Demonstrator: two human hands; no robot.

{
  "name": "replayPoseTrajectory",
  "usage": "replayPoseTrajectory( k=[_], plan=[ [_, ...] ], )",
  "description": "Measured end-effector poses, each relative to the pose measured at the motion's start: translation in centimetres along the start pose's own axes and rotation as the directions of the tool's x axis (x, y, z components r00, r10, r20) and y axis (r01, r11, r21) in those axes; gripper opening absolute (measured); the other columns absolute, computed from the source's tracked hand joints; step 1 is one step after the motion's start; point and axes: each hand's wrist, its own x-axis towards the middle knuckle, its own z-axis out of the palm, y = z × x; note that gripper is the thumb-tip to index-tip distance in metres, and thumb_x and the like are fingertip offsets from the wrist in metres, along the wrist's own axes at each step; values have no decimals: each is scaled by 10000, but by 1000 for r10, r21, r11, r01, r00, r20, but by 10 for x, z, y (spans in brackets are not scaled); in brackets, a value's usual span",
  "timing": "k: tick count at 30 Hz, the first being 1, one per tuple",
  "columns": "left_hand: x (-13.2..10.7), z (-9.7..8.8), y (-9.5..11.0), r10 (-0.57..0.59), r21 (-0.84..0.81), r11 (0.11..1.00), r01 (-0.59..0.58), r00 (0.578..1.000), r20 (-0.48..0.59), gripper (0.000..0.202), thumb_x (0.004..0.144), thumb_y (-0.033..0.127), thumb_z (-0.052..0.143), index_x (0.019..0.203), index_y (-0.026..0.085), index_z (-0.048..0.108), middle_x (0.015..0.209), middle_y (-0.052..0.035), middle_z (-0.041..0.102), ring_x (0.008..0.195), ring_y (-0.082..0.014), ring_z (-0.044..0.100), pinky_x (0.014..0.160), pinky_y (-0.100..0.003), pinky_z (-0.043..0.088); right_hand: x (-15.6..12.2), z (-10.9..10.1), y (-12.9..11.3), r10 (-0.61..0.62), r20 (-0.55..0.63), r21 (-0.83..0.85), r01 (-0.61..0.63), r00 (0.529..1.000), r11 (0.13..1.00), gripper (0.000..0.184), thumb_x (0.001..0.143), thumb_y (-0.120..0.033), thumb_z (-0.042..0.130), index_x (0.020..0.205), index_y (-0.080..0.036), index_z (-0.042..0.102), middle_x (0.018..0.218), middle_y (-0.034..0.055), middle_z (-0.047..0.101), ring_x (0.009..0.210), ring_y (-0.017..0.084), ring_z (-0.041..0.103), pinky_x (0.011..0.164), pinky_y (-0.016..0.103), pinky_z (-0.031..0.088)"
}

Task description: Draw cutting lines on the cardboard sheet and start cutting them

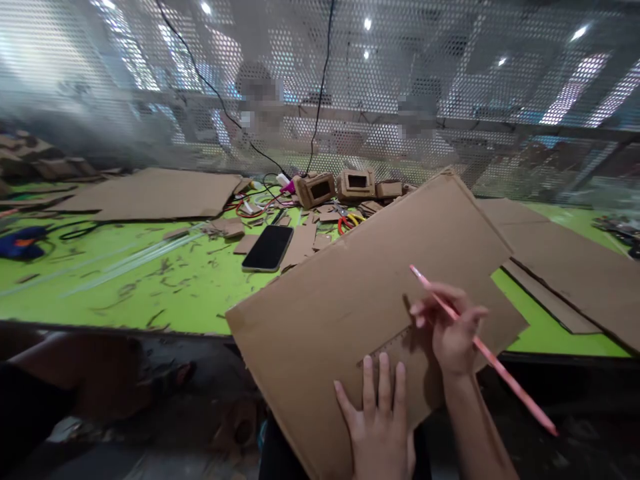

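Your left hand (377, 423) lies flat with its fingers spread, grasping nothing; its fingertips reach a clear ruler (393, 344) on the near part of the big cardboard sheet (320, 320). Your right hand (453, 333) grips a pink pencil (495, 363) between thumb and fingers, over the sheet's right half, just beside the ruler; the pencil slants, one end above the sheet and the other out past its near right side. Whether the pencil touches the sheet you cannot tell from here. The sheet itself sits under both your hands, its far part over the green table (195, 300) and its near part over your lap, with a notch cut into its right side. A phone (269, 248) lies just left of the sheet, face up, among card scraps. Beyond the sheet's far left edge stand two small card boxes (357, 185) with openings. Well left of the sheet are clear sticks (145, 260) and, farther out, a blue tool (23, 243). Right of the sheet lie more flat card pieces (565, 267), and behind it rises a mesh screen (365, 87).
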Motion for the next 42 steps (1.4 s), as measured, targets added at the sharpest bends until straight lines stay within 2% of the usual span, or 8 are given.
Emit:
replayPoseTrajectory(
  k=[8,14,20,24,28,32,36,42],
  plan=[
    [1,-6,-1,7,-4,1000,-7,999,54,758,698,540,703,1360,245,481,1498,-122,375,1457,-326,-67,1078,-715,-68,-5,10,7,18,-113,-451,-68,993,890,143,831,-307,636,846,-182,704,627,-7,669,474,76,578,459,180,469],
    [1,-5,-2,20,-4,1000,-19,999,44,792,678,547,720,1365,240,472,1540,-118,292,1456,-328,-73,1077,-713,-74,-2,11,5,-137,99,-636,169,986,753,157,874,-262,569,869,-178,702,678,2,695,556,87,623,554,194,496],
    [0,-1,-3,30,18,999,-30,999,34,794,686,574,700,1370,248,464,1552,-116,263,1455,-338,-67,1070,-725,-61,-3,9,8,-234,91,-710,228,968,667,121,869,-207,578,860,-160,689,685,5,701,546,80,620,566,184,488],
    [0,-2,-2,26,7,1000,-26,999,30,798,680,586,700,1366,249,470,1552,-111,265,1456,-336,-61,1074,-721,-60,-3,10,8,-215,269,-651,341,939,678,124,875,-207,571,839,-177,686,673,-6,697,551,82,627,552,185,480],
    [0,-1,-1,21,-2,1000,-21,1000,22,772,689,560,705,1357,241,483,1532,-118,310,1457,-332,-62,1073,-723,-63,-4,12,8,-275,152,-699,300,949,650,131,884,-190,555,827,-166,671,661,-4,683,551,79,612,553,187,468],
    [0,-1,-1,19,-24,1000,-19,1000,9,721,717,550,680,1340,231,504,1511,-119,352,1459,-331,-41,1076,-721,-60,-5,11,8,-259,417,-586,476,871,656,143,885,-175,550,798,-160,663,646,-9,667,563,74,604,556,182,453],
    [0,0,0,15,-15,1000,-15,1000,-9,644,746,498,656,1320,238,527,1507,-107,363,1459,-329,-35,1079,-721,-52,-8,13,7,-306,313,-672,437,899,598,146,891,-162,541,797,-146,652,642,5,656,567,78,593,562,192,443],
    [0,2,1,3,-30,1000,-4,999,-34,543,761,426,629,1263,224,583,1472,-110,419,1460,-326,-28,1082,-715,-61,-12,19,6,-262,487,-584,534,833,611,194,905,-153,509,756,-152,633,585,-11,604,543,77,552,561,194,427]
  ],
)
